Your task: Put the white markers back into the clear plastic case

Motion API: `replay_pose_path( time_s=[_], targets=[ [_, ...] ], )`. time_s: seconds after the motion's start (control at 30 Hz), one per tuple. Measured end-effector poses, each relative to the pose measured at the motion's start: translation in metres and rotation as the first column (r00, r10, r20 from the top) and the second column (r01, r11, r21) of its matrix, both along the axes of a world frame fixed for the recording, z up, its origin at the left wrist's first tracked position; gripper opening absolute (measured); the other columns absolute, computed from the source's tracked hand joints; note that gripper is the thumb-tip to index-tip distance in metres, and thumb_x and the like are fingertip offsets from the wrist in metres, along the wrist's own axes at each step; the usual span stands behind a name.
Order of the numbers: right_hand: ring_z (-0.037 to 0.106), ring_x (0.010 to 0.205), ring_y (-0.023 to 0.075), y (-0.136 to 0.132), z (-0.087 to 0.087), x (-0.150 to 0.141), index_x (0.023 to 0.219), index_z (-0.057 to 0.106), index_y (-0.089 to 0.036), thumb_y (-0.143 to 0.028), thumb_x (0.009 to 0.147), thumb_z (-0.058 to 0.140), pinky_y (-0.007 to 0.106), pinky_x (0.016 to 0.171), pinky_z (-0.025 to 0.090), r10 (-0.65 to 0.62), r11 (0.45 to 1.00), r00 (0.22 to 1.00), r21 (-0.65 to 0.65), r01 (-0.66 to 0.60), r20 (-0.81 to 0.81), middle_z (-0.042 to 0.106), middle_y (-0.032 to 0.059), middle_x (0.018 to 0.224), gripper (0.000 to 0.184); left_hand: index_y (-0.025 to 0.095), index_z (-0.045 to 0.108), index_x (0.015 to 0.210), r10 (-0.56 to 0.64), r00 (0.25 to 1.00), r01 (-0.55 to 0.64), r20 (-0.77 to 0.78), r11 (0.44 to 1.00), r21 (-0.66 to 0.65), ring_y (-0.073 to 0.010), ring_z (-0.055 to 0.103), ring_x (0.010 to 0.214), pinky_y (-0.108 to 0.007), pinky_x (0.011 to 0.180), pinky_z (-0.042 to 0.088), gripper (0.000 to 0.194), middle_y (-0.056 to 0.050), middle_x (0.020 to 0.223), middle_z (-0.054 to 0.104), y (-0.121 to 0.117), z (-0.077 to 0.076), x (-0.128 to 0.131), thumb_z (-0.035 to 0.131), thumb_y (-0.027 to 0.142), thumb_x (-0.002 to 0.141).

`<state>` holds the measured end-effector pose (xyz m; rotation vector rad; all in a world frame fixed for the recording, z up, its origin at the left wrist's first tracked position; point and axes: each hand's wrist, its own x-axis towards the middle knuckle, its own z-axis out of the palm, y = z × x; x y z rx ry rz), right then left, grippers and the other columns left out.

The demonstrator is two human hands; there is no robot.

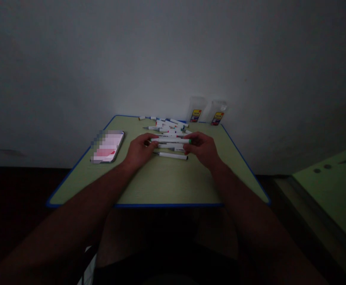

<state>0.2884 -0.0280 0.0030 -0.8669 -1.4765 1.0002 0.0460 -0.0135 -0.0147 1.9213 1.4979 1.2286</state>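
Note:
A white marker with green ends (171,140) is held level between my two hands. My left hand (141,149) pinches its left end, and my right hand (203,149) has closed fingers on the right end. Just beneath it, more white markers (164,145) are partly covered by my hands. Nearer to me, a white marker with a dark end (173,156) lies crosswise on the table. Behind my hands several white markers (168,124) with differently coloured ends lie in a loose pile.
The pale green table (167,186) has a blue edge. At its left lies a phone (109,147) with a lit, blurred screen. Two clear plastic cases (195,110) (218,113) with yellow labels stand at the back right against the wall (161,59).

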Motion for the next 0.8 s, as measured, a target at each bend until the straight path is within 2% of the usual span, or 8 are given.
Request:
replay_pose_path(
  time_s=[0.2, 0.4, 0.57, 0.8],
  targets=[
    [0.064, 0.053, 0.0109, 0.0, 0.0, -0.001, 0.089, 0.071, -0.019, -0.023, 0.067, 0.083, 0.025, 0.05, 0.057, 0.006, 1.0, 1.0, 0.004, -0.006, -0.021, 0.064, -0.0051, 0.064, 0.026, 0.021, 0.073, 0.108, 0.006, 0.998, -0.005, -0.064, 1.0, 0.009, -0.0168, 0.061, 0.074, -0.035, 0.075, 0.049, 0.025, -0.004, 0.089, 0.072, 0.001, -0.002, 0.0, 0.064, 0.028, 0.085],
    [0.066, 0.06, 0.0126, 0.004, -0.001, 0.0, 0.091, 0.069, -0.02, -0.032, 0.069, 0.083, 0.026, 0.053, 0.06, -0.065, 0.998, 0.992, -0.034, 0.061, -0.11, 0.068, -0.0026, 0.067, 0.028, 0.021, 0.071, 0.11, -0.01, 0.998, 0.012, -0.063, 1.0, 0.028, -0.0165, 0.062, 0.074, -0.035, 0.076, 0.051, 0.028, -0.004, 0.093, 0.072, 0.0, -0.002, 0.001, 0.066, 0.023, 0.082],
    [0.068, 0.063, 0.0144, 0.011, -0.004, 0.004, 0.09, 0.067, -0.021, -0.035, 0.067, 0.083, 0.026, 0.051, 0.06, -0.14, 0.988, 0.969, -0.095, 0.123, -0.204, 0.07, -0.0018, 0.071, 0.031, 0.021, 0.07, 0.114, -0.02, 0.996, 0.023, -0.087, 0.999, 0.031, -0.016, 0.064, 0.077, -0.033, 0.077, 0.052, 0.034, -0.005, 0.098, 0.073, 0.0, -0.001, 0.0, 0.065, 0.02, 0.081],
    [0.071, 0.066, 0.0152, 0.013, -0.003, 0.008, 0.088, 0.067, -0.02, -0.035, 0.065, 0.084, 0.025, 0.053, 0.061, -0.16, 0.978, 0.947, -0.174, 0.114, -0.278, 0.072, -0.001, 0.073, 0.033, 0.02, 0.072, 0.109, -0.012, 0.995, 0.017, -0.1, 0.999, 0.047, -0.0174, 0.065, 0.08, -0.034, 0.078, 0.053, 0.029, -0.006, 0.1, 0.074, -0.001, -0.003, 0.0, 0.064, 0.024, 0.082]
  ],
)
